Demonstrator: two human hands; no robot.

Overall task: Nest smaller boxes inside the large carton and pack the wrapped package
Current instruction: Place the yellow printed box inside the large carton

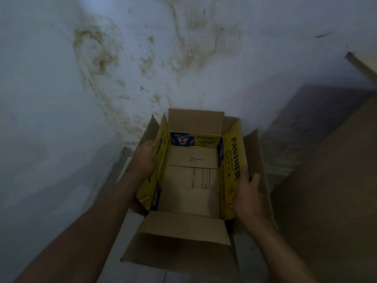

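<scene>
Nearest of all, the brown front flap (183, 231) of the large carton (256, 160) is folded outward and down, hanging between the two forearms. Just beyond it, the yellow printed box (231, 170) is held from both sides: the left hand (145, 160) is laid flat against the outside of the left yellow wall with its fingers wrapped forward, and the right hand (247, 195) is closed round the right yellow wall, thumb on the top edge. Both hands are thus clasped on the yellow box, neither spread wide.

The step in hand is judged to be the seating of this yellow box inside the carton. It would be done well if both walls were pressed down evenly (a tilt would likely jam a corner against the carton's side), with the yellow flaps kept upright so that they are not trapped underneath.

Between the hands, a plain brown box bottom (191, 180) with folded flaps is seen at the floor of the yellow box. Outside each hand, the carton's side flaps are stood open. Beyond the fingertips, the far flap (195, 121) is raised against the stained wall (102, 58). The wrapped package is not in view.
</scene>
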